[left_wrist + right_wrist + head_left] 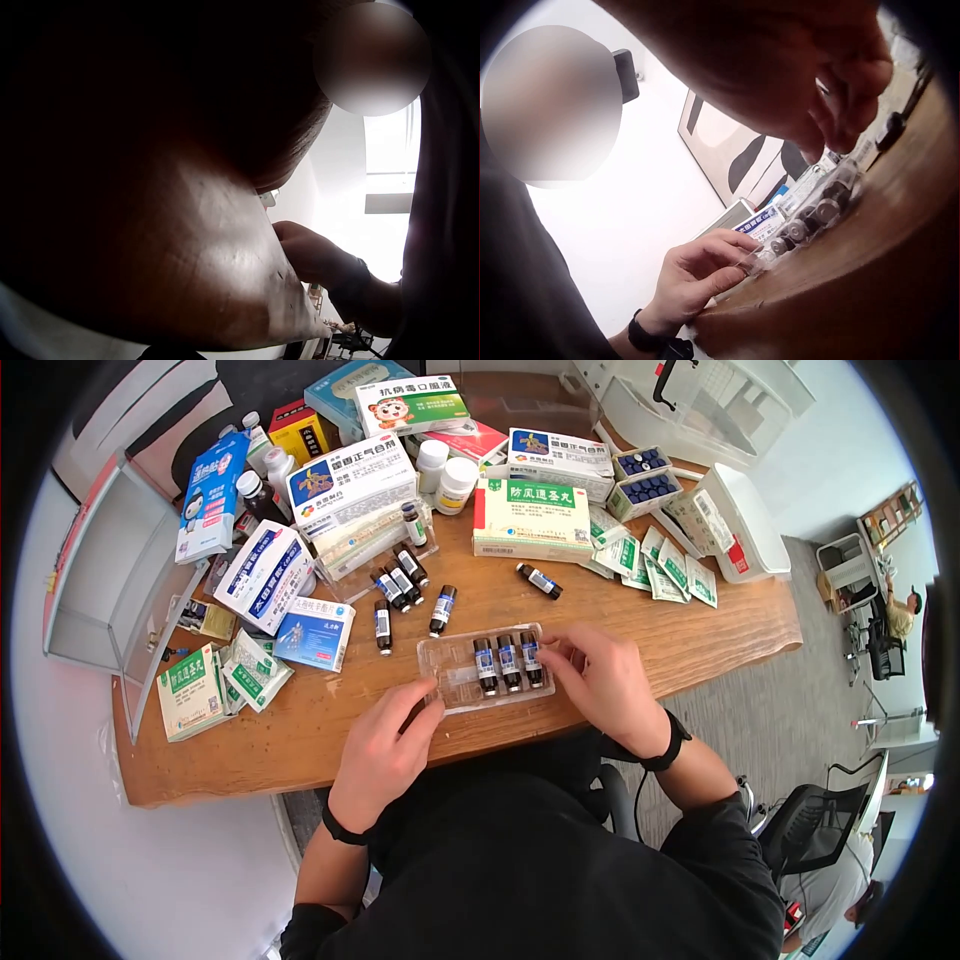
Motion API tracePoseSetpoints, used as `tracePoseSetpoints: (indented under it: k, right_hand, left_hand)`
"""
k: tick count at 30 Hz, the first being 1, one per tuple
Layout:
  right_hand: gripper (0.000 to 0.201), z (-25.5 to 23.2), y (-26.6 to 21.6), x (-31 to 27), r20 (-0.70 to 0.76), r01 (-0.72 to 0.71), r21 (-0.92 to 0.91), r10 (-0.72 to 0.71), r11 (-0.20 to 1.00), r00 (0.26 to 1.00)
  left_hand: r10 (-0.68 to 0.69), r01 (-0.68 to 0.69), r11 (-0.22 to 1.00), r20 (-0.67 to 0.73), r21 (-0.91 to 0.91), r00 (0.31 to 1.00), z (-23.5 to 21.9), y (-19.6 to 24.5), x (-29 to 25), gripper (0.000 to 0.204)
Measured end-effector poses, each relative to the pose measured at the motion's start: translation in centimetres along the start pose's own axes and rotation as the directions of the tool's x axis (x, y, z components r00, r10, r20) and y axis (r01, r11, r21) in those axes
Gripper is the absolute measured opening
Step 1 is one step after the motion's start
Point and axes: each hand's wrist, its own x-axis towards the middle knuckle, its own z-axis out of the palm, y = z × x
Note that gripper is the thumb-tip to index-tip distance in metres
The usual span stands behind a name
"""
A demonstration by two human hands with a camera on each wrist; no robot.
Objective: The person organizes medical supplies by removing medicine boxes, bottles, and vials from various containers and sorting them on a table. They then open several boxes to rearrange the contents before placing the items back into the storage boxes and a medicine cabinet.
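A clear plastic tray [455, 695] lies near the table's front edge with three small dark bottles [508, 663] side by side in its right part. At its left end, my left hand [385, 745] pinches the rim between thumb and fingers; the right wrist view shows this left hand [705, 274] from the side. My right hand [610, 675] has thumb and forefinger at the tray's right end, right beside the rightmost bottle; I cannot tell whether they grip it. Several loose dark bottles [441, 610] lie behind the tray. The left wrist view is mostly dark.
Medicine boxes, such as a green-and-white one [533, 518] and a blue one [315, 635], stand around the back and left. Green-and-white sachets [665, 568] lie back right, near cartons of blue-capped bottles [645, 493] and a white bin [745, 525]. One loose bottle [539, 581] lies behind the tray.
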Motion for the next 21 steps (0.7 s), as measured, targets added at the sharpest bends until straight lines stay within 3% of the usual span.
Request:
tracePoseSetpoints:
  k: [4, 16, 20, 21]
  right_hand:
    - [0.018, 0.1, 0.3, 1.9, 0.028, -0.105, -0.002, 0.105, 0.994, 0.994]
    - [0.018, -0.2, 1.0, 3.4, 0.222, -0.222, 0.100, 0.196, 0.970, 0.955]
    - [0.016, -0.6, 1.3, 3.5, 0.162, -0.181, 0.074, 0.167, 0.981, 0.972]
    - [0.017, -1.0, 1.5, 4.0, 0.070, -0.140, 0.025, 0.138, 0.990, 0.988]
  left_hand:
    - [-0.003, 0.003, 1.000, 0.000, 0.004, 1.000, 0.1, 0.0, 0.0, 0.026]
    - [0.029, -0.029, 1.000, -0.017, 0.006, 0.999, 0.0, 0.1, 0.3, 0.023]
    - [0.005, -0.005, 1.000, -0.011, -0.002, 1.000, 0.0, -0.1, 0.1, 0.025]
    - [0.004, -0.004, 1.000, -0.016, -0.009, 1.000, 0.1, 0.0, 0.1, 0.025]
